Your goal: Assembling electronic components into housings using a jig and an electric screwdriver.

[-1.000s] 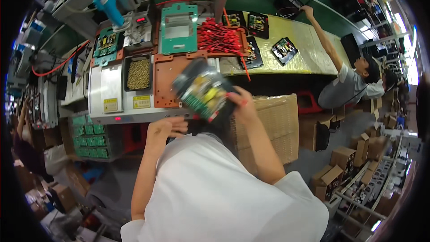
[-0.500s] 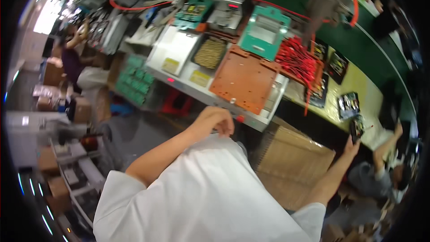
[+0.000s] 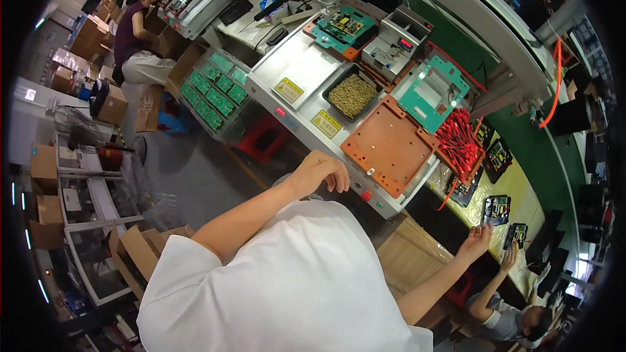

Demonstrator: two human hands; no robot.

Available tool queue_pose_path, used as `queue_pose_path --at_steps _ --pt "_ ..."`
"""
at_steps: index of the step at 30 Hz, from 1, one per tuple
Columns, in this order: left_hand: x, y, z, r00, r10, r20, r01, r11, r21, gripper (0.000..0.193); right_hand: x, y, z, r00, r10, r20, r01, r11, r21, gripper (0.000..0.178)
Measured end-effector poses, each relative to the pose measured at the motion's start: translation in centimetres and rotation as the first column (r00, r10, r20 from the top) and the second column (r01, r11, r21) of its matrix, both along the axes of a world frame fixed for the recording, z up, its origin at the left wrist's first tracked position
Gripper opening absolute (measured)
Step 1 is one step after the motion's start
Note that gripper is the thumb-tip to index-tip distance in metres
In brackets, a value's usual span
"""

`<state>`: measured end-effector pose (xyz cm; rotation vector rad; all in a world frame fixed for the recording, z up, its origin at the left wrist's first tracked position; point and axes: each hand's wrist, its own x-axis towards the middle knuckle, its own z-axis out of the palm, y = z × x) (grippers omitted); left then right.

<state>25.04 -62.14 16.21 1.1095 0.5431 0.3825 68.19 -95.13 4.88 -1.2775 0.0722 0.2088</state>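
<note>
My left hand (image 3: 321,173) hangs in front of the workbench with nothing in it, its fingers loosely bent and a little apart. On the right my right arm reaches out toward the yellow-covered table. My right hand (image 3: 475,244) is empty, fingers raised and apart, just below a black case with a circuit board (image 3: 497,210). Beside that lies a second cased circuit board (image 3: 516,236). Another person's hand (image 3: 510,258) is at its lower edge. Nearest my left hand are the bench's front edge and a red button (image 3: 366,195).
On the bench are an orange fixture plate (image 3: 389,145), a tray of small brass-coloured parts (image 3: 353,96), a green fixture (image 3: 432,91) and a bundle of red leads (image 3: 458,140). Green circuit boards (image 3: 214,91) lie left. A cardboard box (image 3: 417,251) stands below. The co-worker (image 3: 515,319) sits right.
My right hand has let go of the cased circuit board and drawn back from it; the board now lies by the co-worker's hand. The view has turned, shifting the bench.
</note>
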Motion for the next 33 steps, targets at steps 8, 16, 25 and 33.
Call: queue_pose_path --at_steps 8,16,25,33 --pt "0.7 1.8 -1.5 0.977 0.201 0.072 -0.205 0.977 0.060 0.045 -7.1 7.4 11.0 0.805 0.538 0.252 -0.567 0.821 0.058 0.021" --pt "-2.3 2.9 0.5 0.981 0.187 0.057 -0.193 0.972 0.137 0.041 -17.9 13.6 16.8 0.775 0.620 0.121 -0.568 0.768 -0.296 0.021" --pt "-6.3 7.3 -2.3 0.976 0.218 0.022 -0.218 0.958 0.188 0.034 -25.5 13.3 18.1 0.818 0.570 0.084 -0.500 0.775 -0.386 0.017" --pt "-8.5 10.6 -4.8 0.897 0.429 -0.105 -0.375 0.865 0.333 0.034 -25.8 14.2 16.5 0.880 0.474 0.014 -0.361 0.689 -0.628 0.016"
